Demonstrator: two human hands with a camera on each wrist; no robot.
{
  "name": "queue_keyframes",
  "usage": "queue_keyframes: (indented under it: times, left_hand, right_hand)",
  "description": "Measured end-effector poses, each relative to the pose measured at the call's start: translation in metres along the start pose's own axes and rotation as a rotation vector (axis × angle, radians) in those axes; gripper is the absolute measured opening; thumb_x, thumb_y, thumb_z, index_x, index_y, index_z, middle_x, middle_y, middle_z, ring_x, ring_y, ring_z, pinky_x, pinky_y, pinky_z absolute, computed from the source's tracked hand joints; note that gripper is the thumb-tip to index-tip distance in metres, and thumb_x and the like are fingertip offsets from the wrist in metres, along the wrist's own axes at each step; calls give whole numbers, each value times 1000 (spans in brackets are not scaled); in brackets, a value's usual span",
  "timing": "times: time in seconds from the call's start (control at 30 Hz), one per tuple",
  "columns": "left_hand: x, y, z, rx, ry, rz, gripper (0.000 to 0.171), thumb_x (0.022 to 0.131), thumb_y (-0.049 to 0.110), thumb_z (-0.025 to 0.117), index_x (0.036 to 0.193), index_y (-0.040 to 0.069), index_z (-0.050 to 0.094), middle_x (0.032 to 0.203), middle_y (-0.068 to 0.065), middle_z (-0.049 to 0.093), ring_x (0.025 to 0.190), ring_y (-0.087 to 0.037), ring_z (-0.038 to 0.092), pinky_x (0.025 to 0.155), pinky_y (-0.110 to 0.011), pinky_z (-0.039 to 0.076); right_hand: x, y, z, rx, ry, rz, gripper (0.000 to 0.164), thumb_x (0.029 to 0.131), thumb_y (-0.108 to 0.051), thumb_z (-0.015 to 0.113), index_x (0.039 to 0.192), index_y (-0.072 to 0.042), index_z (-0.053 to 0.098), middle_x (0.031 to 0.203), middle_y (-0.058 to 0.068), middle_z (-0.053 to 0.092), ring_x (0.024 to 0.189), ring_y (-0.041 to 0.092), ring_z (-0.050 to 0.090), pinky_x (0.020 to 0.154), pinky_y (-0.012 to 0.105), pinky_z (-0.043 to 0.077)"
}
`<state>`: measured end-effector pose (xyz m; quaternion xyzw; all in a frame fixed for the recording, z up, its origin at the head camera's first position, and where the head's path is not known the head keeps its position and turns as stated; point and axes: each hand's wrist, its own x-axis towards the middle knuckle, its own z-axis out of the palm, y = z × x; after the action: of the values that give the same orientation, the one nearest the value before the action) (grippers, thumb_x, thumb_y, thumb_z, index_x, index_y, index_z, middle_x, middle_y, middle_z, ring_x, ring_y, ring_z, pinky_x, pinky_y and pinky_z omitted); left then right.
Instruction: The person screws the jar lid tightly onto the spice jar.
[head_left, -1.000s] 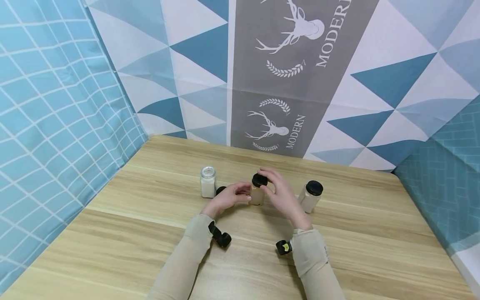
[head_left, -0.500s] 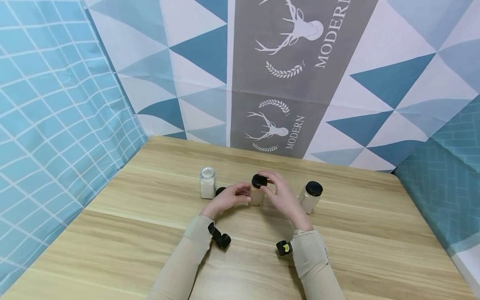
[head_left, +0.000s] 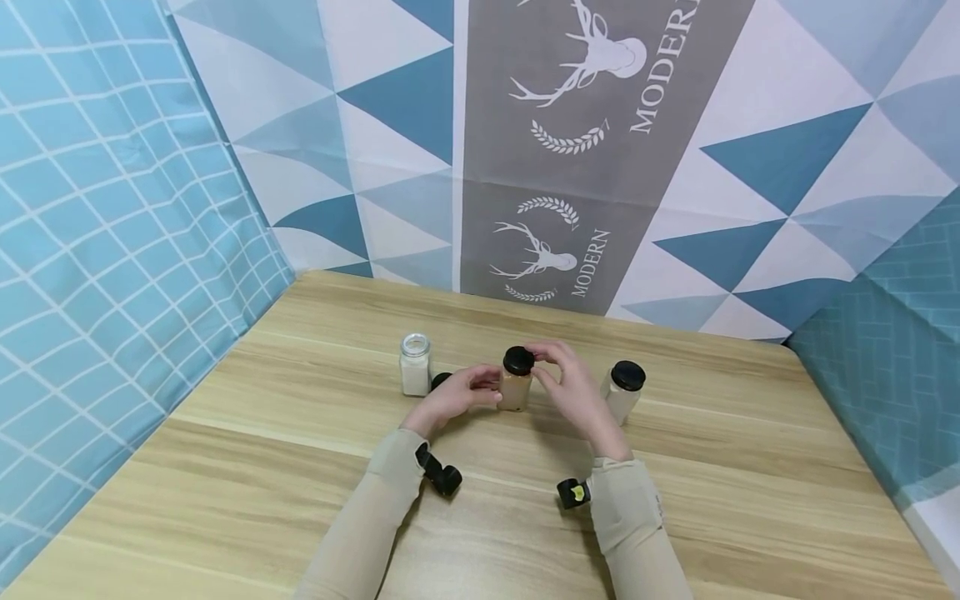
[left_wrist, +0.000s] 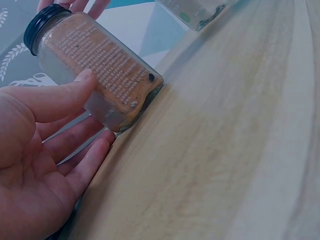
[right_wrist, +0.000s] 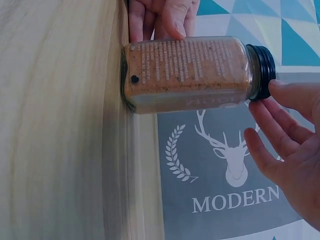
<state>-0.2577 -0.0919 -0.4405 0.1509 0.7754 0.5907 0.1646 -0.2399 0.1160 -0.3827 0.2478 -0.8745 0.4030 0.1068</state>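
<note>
Left of centre in the frame stands a lidless jar [head_left: 416,368] of white contents, with a black object [head_left: 441,381], mostly hidden, beside it. The left hand [head_left: 452,396] curves round the orange-brown jar [head_left: 513,392], upright at mid-frame, its thumb on the glass. The right hand [head_left: 577,396] is narrowed, thumb and fingertips at the edge of the black cap [head_left: 518,361]. The step seems to be turning this cap; the next move likely calls for bracing the glass and regripping. Right of centre, 1 capped jar [head_left: 624,392] stands.
</note>
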Motion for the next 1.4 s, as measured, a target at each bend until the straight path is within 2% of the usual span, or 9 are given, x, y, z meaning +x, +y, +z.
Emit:
queue_keyframes:
  times: [0.1, 0.27, 0.4, 0.7, 0.97, 1.2, 1.4]
  left_hand:
    - [0, 0, -1, -12, -9, 0, 54, 87, 11, 60, 134, -3, 39, 133, -21, 45, 123, -33, 42, 103, -43, 34]
    - [0, -1, -1, 8, 10, -1, 53, 86, 15, 62, 134, 2, 42, 131, -16, 48, 121, -28, 45, 102, -40, 35]
    - [1, -3, -1, 10, 13, -3, 54, 86, 16, 62, 134, 3, 42, 132, -15, 48, 121, -28, 44, 103, -41, 35]
    - [1, -2, -1, 11, 21, -7, 54, 86, 16, 63, 134, 4, 42, 131, -13, 49, 121, -27, 45, 103, -40, 35]
    - [-1, -1, 0, 18, 24, -7, 53, 86, 16, 62, 134, 5, 42, 131, -12, 49, 121, -26, 45, 102, -40, 36]
    - [-2, 1, 0, 4, 9, -9, 54, 87, 15, 61, 135, 3, 40, 133, -15, 47, 122, -28, 43, 103, -41, 35]
    - [-3, 2, 0, -11, -1, -5, 56, 87, 13, 61, 136, 0, 37, 136, -19, 43, 125, -32, 40, 104, -44, 32]
  right_hand:
    - [0, 0, 0, 0, 20, 4, 27, 87, -11, 60, 114, -11, 61, 107, 5, 59, 100, 21, 56, 91, 43, 43]
    - [0, 0, 0, -9, 40, 1, 28, 86, -11, 62, 113, -10, 62, 104, 6, 59, 99, 21, 55, 89, 44, 44]
    - [1, 1, 1, -4, 31, 4, 29, 86, -13, 63, 115, -11, 61, 107, 5, 57, 101, 22, 53, 90, 45, 44]
    - [2, 0, 5, 18, -3, -17, 37, 85, -13, 63, 121, -9, 56, 120, 9, 53, 108, 33, 53, 92, 46, 44]
    - [1, -3, 7, -25, -37, -60, 39, 87, -13, 61, 125, -10, 53, 127, 7, 53, 114, 23, 52, 97, 36, 42]
    - [0, -2, 7, 1, -62, -73, 39, 87, -14, 60, 125, -10, 53, 130, 8, 51, 118, 23, 49, 97, 37, 42]
    - [0, -1, 6, -8, -49, -71, 37, 88, -13, 60, 124, -10, 53, 126, 7, 54, 117, 21, 49, 95, 36, 43]
